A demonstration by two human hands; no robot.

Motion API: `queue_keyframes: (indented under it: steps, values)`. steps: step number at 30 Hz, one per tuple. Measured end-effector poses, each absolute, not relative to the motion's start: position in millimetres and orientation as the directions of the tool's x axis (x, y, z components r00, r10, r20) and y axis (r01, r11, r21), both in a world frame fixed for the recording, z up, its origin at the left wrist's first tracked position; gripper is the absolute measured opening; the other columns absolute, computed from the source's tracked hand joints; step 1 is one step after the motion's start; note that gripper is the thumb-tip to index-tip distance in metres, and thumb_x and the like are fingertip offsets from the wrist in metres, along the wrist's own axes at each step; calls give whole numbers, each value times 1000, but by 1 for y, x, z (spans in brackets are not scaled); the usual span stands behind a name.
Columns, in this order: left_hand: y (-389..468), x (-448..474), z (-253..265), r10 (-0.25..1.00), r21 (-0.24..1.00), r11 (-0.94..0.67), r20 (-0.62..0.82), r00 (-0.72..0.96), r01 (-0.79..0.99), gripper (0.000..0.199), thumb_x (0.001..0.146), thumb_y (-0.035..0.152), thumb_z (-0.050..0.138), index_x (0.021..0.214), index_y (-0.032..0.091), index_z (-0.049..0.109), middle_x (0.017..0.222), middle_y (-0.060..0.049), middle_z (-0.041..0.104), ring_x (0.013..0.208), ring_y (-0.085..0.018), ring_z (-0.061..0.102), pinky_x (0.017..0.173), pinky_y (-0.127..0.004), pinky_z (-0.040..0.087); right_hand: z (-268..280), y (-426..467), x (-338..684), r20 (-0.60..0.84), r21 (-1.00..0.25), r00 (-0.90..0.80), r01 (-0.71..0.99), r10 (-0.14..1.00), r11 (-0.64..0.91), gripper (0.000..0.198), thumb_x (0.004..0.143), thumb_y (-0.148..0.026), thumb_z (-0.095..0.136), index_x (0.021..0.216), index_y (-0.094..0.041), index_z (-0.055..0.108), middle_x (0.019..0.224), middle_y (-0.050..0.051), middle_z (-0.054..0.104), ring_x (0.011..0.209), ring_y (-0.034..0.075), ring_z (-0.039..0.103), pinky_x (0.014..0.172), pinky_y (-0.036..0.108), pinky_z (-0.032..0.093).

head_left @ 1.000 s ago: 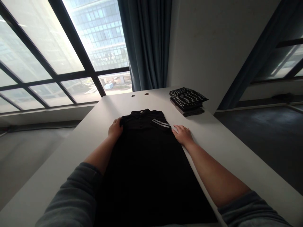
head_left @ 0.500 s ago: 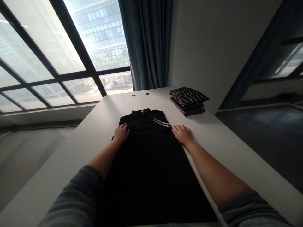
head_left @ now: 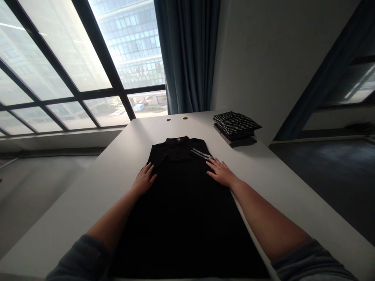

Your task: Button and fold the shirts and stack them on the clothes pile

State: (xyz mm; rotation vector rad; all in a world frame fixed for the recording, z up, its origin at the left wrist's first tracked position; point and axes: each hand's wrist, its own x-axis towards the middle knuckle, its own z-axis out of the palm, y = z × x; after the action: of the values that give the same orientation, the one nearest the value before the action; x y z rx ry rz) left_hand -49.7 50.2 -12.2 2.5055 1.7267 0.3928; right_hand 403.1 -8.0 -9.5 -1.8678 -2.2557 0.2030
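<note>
A black polo shirt lies spread front side up, its collar at the far end and its hem toward me. Both sleeves are folded inward over the chest; the right one shows two pale stripes. My left hand rests on the shirt's left edge with its fingers apart. On the right edge, just below the striped cuff, my right hand lies flat with spread fingers. Neither hand grips the cloth.
A white table carries the shirt. At its far right sits a stack of folded clothes, a striped black piece on top. Two round cable holes mark the far edge. Behind stand a blue curtain and large windows.
My right hand has moved inward onto the shirt's edge and its fingers have spread. My left hand has shifted slightly outward and toward me. The view has tilted a little.
</note>
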Motion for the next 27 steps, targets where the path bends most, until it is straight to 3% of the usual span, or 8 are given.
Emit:
queue_keyframes:
  steps: [6, 13, 18, 22, 24, 27]
  values:
    - [-17, -98, -20, 917, 192, -399, 101, 387, 896, 64, 103, 51, 44, 162, 25, 43, 172, -6, 34, 161, -29, 26, 130, -48, 27, -16, -8, 400, 36, -172, -148, 973, 988, 152, 65, 104, -50, 43, 165, -31, 35, 174, 6, 23, 163, 33, 15, 128, 64, 18]
    - [-67, -111, -20, 954, 203, -295, 106, 279, 934, 64, 101, 50, 47, 161, 28, 44, 170, -7, 36, 158, -31, 32, 129, -53, 29, -13, -31, 390, 46, -143, -143, 979, 989, 148, 61, 106, -48, 40, 164, -30, 39, 175, 5, 20, 163, 32, 16, 128, 65, 16]
    - [-114, -117, -29, 970, 196, -229, 131, 206, 954, 67, 100, 47, 48, 165, 31, 37, 169, -8, 39, 157, -31, 35, 128, -54, 30, -17, -56, 389, 47, -130, -198, 971, 979, 203, 59, 105, -49, 41, 162, -32, 42, 172, 8, 29, 160, 31, 25, 126, 67, 17]
    - [-159, -120, -25, 981, 190, -166, 133, 142, 968, 74, 98, 47, 51, 167, 40, 27, 163, -7, 48, 151, -31, 45, 121, -53, 41, -16, -65, 386, 68, -91, -187, 977, 980, 193, 58, 104, -46, 41, 160, -32, 46, 170, 10, 35, 156, 32, 33, 124, 71, 16]
    - [-180, -118, -18, 990, 186, -105, 108, 86, 977, 73, 97, 48, 51, 166, 40, 31, 156, -9, 55, 143, -33, 53, 114, -52, 46, -11, -63, 379, 109, -58, -188, 979, 976, 195, 53, 102, -42, 43, 153, -29, 54, 164, 12, 45, 152, 34, 39, 123, 73, 14]
    - [-204, -113, -5, 999, 188, -1, 47, -8, 982, 60, 96, 47, 51, 156, 36, 49, 143, -14, 63, 126, -34, 63, 104, -50, 50, 6, -50, 353, 180, -14, -267, 962, 947, 274, 43, 100, -36, 48, 137, -25, 68, 150, 14, 59, 141, 34, 49, 124, 69, 16]
